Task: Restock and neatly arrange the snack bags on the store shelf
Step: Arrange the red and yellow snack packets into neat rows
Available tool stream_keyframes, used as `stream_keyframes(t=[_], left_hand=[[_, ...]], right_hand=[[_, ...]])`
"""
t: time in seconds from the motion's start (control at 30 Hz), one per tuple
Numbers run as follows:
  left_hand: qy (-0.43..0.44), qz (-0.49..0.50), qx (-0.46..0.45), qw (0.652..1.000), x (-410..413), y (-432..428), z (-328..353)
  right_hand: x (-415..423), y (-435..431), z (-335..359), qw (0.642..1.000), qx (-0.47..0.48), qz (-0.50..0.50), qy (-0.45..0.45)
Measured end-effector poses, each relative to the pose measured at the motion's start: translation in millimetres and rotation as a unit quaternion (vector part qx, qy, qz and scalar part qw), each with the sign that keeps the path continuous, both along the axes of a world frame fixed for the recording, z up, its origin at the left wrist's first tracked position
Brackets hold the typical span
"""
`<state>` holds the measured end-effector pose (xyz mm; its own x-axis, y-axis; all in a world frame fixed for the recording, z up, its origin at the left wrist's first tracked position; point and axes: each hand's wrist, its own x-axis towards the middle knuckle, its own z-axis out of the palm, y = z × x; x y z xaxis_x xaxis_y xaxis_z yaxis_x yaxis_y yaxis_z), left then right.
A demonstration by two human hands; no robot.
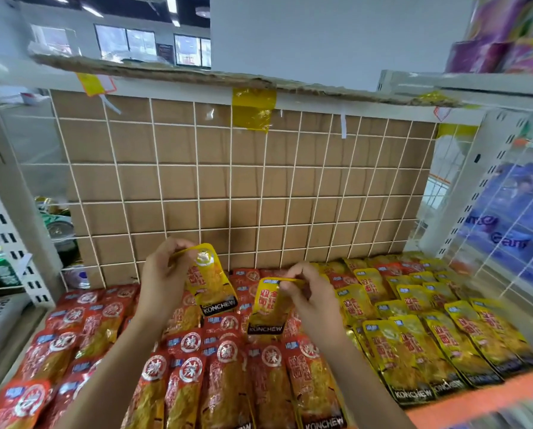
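Pinching one yellow snack bag by its top seam in the left hand, fingers curled, bag hanging tilted. Pinching a second yellow bag likewise in the right hand, slightly lower. Both held over red bags, with yellow rows to the right. Backed by a wire grid.

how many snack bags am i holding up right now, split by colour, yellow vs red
yellow bags held: 2, the left bag pinched by the left hand, the right bag pinched by the right hand
red bags held: 0, the red bags all lie in the pile below
total held: 2
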<state>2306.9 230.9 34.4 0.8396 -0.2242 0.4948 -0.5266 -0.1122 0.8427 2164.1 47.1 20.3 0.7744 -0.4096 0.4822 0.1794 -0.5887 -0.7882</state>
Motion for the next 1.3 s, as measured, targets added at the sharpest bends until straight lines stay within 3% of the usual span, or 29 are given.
stream_keyframes(t=[0.17,0.63,1.1,1.3], left_hand=[[-0.021,-0.046,0.013,0.999,-28,12,2],[0.045,-0.149,0.096,0.983,-75,-15,-32],[0.035,-0.145,0.118,0.982,-112,-140,-27],[0.083,-0.111,0.122,0.983,-133,-198,-42]], right_hand=[[-28,-9,4,0.996,0.054,-0.064,-0.022],[-120,-44,-18,0.981,0.07,-0.167,0.066],[-155,-179,-23,0.982,0.057,-0.145,0.109],[-164,-249,-34,0.982,0.076,-0.138,0.106]])
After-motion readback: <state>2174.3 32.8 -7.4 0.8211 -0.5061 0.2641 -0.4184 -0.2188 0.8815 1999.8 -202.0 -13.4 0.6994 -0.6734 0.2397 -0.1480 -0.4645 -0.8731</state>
